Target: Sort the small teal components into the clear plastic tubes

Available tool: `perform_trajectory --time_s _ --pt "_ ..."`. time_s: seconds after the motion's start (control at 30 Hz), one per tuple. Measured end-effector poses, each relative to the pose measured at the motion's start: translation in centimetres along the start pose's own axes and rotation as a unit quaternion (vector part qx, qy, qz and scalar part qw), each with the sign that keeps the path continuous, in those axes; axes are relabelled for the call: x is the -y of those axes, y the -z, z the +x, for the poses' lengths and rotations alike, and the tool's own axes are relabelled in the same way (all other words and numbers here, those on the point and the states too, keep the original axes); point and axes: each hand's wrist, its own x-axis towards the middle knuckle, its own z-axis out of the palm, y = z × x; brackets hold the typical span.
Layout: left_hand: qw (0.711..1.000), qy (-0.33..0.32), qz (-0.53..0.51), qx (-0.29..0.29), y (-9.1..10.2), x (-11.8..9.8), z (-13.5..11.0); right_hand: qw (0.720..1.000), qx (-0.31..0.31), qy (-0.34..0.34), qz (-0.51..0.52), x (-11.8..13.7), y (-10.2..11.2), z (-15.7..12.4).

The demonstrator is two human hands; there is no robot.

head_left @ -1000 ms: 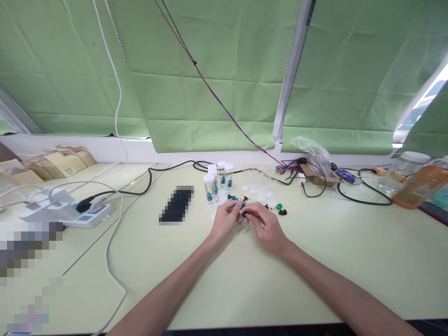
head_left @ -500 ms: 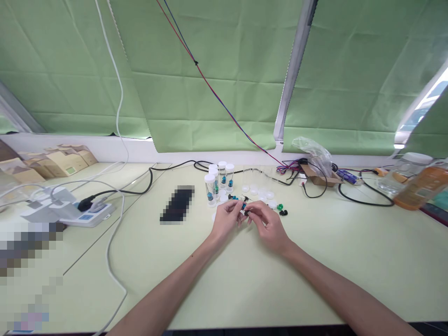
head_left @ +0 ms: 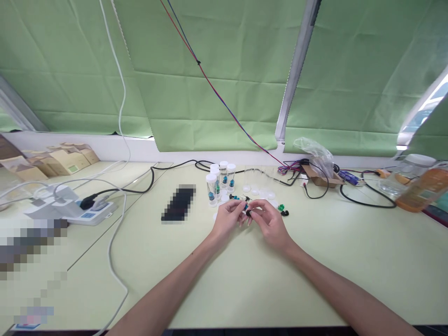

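Observation:
My left hand is closed in a pinch around a small blue piece with a metal pin beside it. Against it, my right hand pinches a small round black piece. The two pieces meet or nearly meet between my fingertips, which partly hide them. Just beyond my hands lie small black and blue parts. Right of my right hand are a green piece and some black pieces. Several clear tubes with white caps stand behind my left hand, blue or green parts inside.
Clear tubes and white round lids sit farther back. A pixelated dark rectangle lies left of the tubes. At the left is a power strip with cables; at the right, an open carton and an orange bottle.
More of the black piece shows between my fingertips, with my right fingers slightly shifted around it. Both hands stay in nearly the same place, and the whole view has moved a little.

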Motion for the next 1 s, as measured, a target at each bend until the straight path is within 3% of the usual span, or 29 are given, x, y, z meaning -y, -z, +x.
perform_trajectory --time_s 0.4,0.8,1.0 --pt "0.998 0.02 -0.045 0.033 -0.09 0.02 -0.06 0.993 -0.026 -0.059 0.096 0.16 -0.12 0.61" --pt "0.999 0.026 -0.044 -0.006 -0.01 0.33 0.18 0.969 -0.04 -0.134 0.202 0.19 0.09 0.7" --pt "0.999 0.012 -0.04 -0.02 0.0 0.18 0.09 0.976 -0.045 -0.129 0.17 -0.11 0.27 0.7"
